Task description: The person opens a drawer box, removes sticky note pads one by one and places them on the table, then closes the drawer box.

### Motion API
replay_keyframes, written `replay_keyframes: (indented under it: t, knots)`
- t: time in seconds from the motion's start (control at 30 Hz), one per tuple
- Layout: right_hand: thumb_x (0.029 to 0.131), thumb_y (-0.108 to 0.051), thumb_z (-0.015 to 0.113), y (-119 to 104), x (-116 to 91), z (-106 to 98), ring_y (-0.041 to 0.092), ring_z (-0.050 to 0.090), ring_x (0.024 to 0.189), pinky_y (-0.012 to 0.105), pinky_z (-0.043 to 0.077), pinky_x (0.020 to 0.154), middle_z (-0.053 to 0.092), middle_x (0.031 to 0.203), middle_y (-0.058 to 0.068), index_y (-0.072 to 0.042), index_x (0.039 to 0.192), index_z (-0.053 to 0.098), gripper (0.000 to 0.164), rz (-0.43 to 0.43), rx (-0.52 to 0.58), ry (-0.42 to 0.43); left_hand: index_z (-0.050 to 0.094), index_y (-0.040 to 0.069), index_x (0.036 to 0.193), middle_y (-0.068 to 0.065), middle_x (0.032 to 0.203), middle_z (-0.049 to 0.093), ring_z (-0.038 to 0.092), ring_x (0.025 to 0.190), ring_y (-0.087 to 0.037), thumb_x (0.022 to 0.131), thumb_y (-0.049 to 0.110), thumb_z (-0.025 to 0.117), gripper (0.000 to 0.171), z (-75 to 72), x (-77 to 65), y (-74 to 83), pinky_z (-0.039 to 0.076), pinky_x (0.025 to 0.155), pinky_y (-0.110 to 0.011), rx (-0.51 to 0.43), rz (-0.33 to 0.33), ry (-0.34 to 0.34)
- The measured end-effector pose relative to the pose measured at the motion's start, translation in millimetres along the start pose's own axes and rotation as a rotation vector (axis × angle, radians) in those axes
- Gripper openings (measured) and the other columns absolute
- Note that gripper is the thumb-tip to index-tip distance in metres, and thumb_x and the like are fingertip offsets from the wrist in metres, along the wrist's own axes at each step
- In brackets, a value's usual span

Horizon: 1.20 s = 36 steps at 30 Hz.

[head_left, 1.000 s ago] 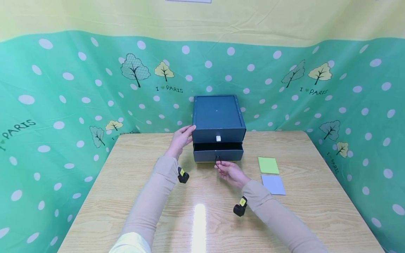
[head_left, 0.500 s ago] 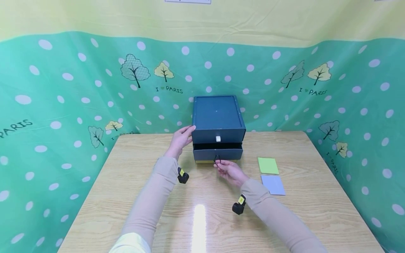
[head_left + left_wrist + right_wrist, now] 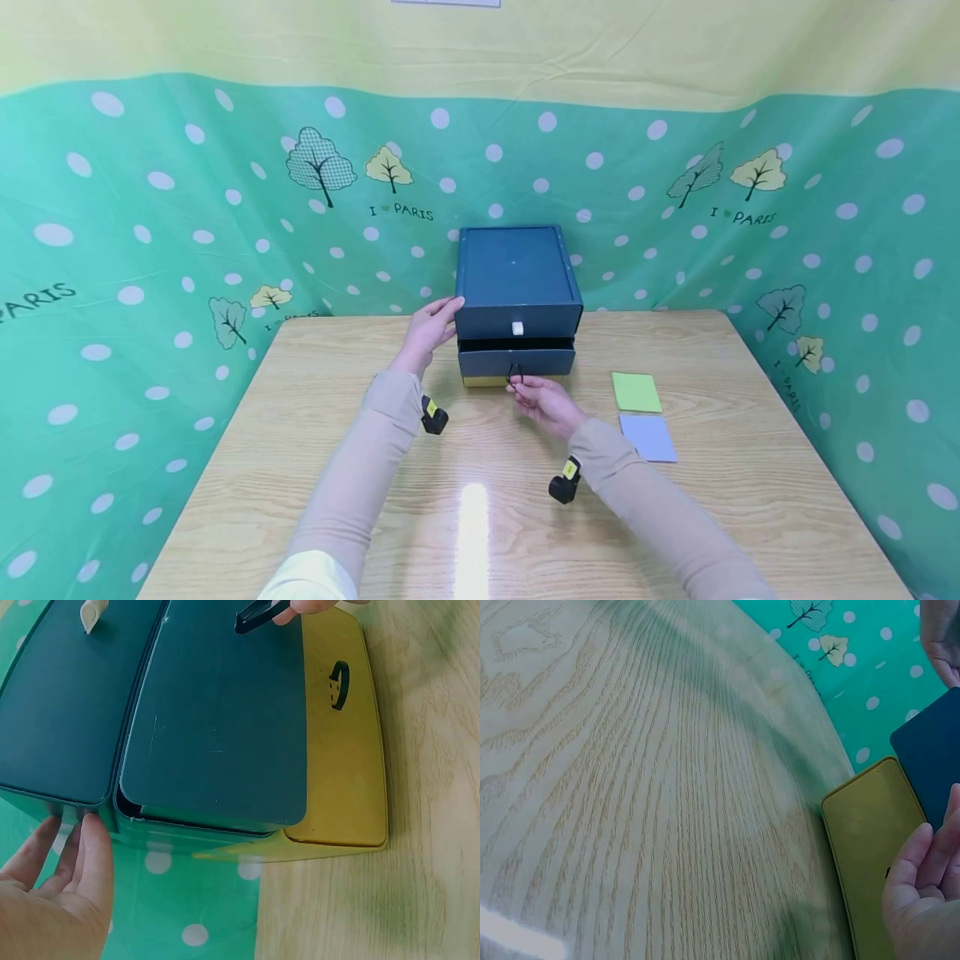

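A drawer cabinet [image 3: 517, 262] stands at the back of the table, with two dark blue drawers above a yellow bottom drawer [image 3: 341, 765]. Its middle drawer [image 3: 217, 720] juts out partway, a dark gap showing above its front. My right hand [image 3: 547, 404] pinches the black loop handle [image 3: 514, 372] of that drawer between thumb and fingers. Against the cabinet's left side, near the top drawer [image 3: 60, 697], my left hand [image 3: 71, 889] rests its extended fingertips. A short white pull tab [image 3: 517, 328] sits on the top drawer's front.
A green paper square [image 3: 637, 392] and a blue paper square [image 3: 648, 438] lie on the wooden table [image 3: 337, 367], right of the cabinet. Close behind the cabinet hangs a green dotted cloth [image 3: 405, 258]. The yellow drawer has its own black loop [image 3: 340, 685].
The middle drawer has slid inward toward the cabinet, along with my right hand on its loop. More of the yellow drawer shows below it. My left hand has stayed in place.
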State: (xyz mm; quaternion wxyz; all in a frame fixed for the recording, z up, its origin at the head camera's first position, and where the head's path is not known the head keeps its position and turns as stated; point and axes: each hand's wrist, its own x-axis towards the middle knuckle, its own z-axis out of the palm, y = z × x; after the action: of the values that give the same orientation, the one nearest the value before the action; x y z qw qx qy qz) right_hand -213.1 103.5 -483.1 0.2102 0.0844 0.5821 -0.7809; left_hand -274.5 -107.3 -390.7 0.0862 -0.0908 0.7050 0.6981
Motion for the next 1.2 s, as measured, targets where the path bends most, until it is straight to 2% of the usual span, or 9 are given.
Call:
replay_keyframes:
  t: [0.17,0.3,0.5,0.6,0.93,1.03,1.2]
  knots:
    - [0.097,-0.001,0.047,-1,1,0,0.005,0.059,0.078,0.037,0.044,0.100,0.068,0.102,0.005,0.008,0.129,0.048,0.034,-0.006,0.012,-0.012,0.044,0.010,0.142,-0.008,0.148,0.040,0.044,0.132,-0.023,0.091,0.039,0.061,0.060,-0.4,0.4,-0.3,0.044,0.106,-0.033,-0.006,-0.002,0.003]
    - [0.097,-0.002,0.047,-2,2,1,0.005,0.059,0.078,0.033,0.046,0.095,0.068,0.097,0.001,0.007,0.129,0.048,0.033,-0.014,0.001,-0.012,0.045,0.010,0.141,-0.008,0.148,0.040,0.044,0.132,-0.023,0.091,0.039,0.061,0.060,-0.5,0.7,0.0,0.044,0.105,-0.034,-0.007,-0.001,0.003]
    - [0.098,-0.003,0.046,-4,4,0,0.006,0.059,0.082,0.037,0.043,0.100,0.068,0.093,-0.002,0.007,0.130,0.048,0.033,-0.019,-0.006,-0.012,0.045,0.010,0.141,-0.008,0.148,0.040,0.044,0.132,-0.023,0.091,0.040,0.061,0.060,0.1,0.1,0.7,0.044,0.105,-0.033,-0.003,0.000,-0.001]
    - [0.097,-0.002,0.047,-5,6,1,0.007,0.058,0.084,0.035,0.044,0.098,0.068,0.091,-0.003,0.006,0.129,0.049,0.033,-0.010,0.012,-0.010,0.045,0.010,0.141,-0.008,0.148,0.040,0.044,0.132,-0.023,0.091,0.039,0.061,0.060,-0.1,0.2,0.4,0.044,0.105,-0.033,-0.006,0.000,-0.001]
    - [0.097,-0.002,0.048,-7,9,0,0.005,0.058,0.076,0.028,0.048,0.086,0.068,0.094,0.001,0.005,0.124,0.052,0.028,-0.015,0.041,-0.001,0.044,0.010,0.142,-0.008,0.148,0.040,0.044,0.132,-0.024,0.091,0.039,0.061,0.061,0.4,0.4,0.7,0.044,0.105,-0.034,0.002,-0.001,0.011]
    - [0.097,-0.002,0.047,-6,10,0,0.005,0.058,0.077,0.028,0.047,0.088,0.068,0.098,0.003,0.006,0.126,0.051,0.030,-0.014,0.032,-0.002,0.044,0.010,0.141,-0.008,0.148,0.040,0.044,0.132,-0.024,0.091,0.039,0.061,0.060,0.3,0.4,0.0,0.044,0.105,-0.034,-0.002,0.001,0.012]
    - [0.098,-0.002,0.046,-7,13,-1,0.008,0.057,0.083,0.034,0.043,0.097,0.067,0.096,0.000,0.007,0.129,0.048,0.032,-0.015,0.023,0.001,0.044,0.009,0.142,-0.009,0.148,0.040,0.043,0.132,-0.025,0.092,0.038,0.060,0.060,0.3,-0.1,-0.5,0.043,0.106,-0.034,-0.011,0.011,0.005]
